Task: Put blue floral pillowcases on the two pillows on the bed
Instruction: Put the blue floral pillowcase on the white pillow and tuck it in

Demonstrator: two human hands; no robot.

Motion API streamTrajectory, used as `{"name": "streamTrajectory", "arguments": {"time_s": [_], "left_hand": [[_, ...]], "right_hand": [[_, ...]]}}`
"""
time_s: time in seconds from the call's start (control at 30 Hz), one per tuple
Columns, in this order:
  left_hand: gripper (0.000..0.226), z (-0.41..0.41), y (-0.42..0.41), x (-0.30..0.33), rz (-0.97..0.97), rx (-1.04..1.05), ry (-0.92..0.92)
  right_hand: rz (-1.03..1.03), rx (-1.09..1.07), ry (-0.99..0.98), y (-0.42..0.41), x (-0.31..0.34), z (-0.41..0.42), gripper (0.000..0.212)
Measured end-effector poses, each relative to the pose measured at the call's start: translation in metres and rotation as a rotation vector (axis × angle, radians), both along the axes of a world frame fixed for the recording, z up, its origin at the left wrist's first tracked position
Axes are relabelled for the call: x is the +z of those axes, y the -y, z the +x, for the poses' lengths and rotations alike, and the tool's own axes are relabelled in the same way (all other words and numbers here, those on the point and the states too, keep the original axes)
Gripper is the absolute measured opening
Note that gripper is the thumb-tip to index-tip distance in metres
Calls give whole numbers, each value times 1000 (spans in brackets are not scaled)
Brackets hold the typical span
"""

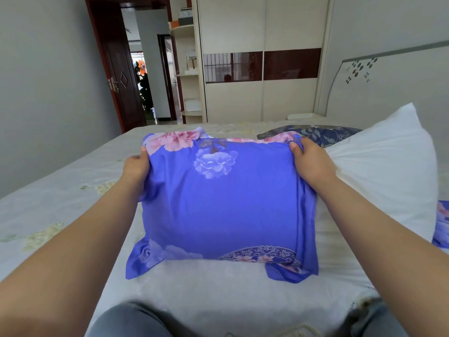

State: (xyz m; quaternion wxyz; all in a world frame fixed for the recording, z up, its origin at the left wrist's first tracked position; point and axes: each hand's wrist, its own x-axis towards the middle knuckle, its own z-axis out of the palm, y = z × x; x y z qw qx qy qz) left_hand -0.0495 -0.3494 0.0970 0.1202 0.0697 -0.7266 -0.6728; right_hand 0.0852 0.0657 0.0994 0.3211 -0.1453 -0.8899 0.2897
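A pillow in a blue floral pillowcase (218, 205) lies on the bed in front of me, its far edge raised. My left hand (136, 166) grips its far left corner. My right hand (311, 164) grips the far right corner, thumb on top of the fabric. A bare white pillow (388, 166) leans at the right, behind my right arm. A second piece of blue floral fabric (442, 224) shows at the right edge of the view, mostly cut off.
The bed (60, 203) has a pale patterned sheet. A dark blue patterned cushion (320, 133) lies further back near the white headboard (388, 88). A wardrobe (262, 98) and an open door (121, 81) stand beyond the bed. My knees are at the bottom.
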Motion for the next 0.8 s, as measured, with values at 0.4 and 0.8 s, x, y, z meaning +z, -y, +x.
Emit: {"name": "streamTrajectory", "arguments": {"time_s": [0.4, 0.8], "left_hand": [[43, 20, 1, 33, -153, -538, -107], [91, 27, 12, 21, 205, -818, 131]], "right_hand": [[376, -98, -285, 72, 38, 3, 32], [125, 243, -12, 218, 0, -17, 39]]}}
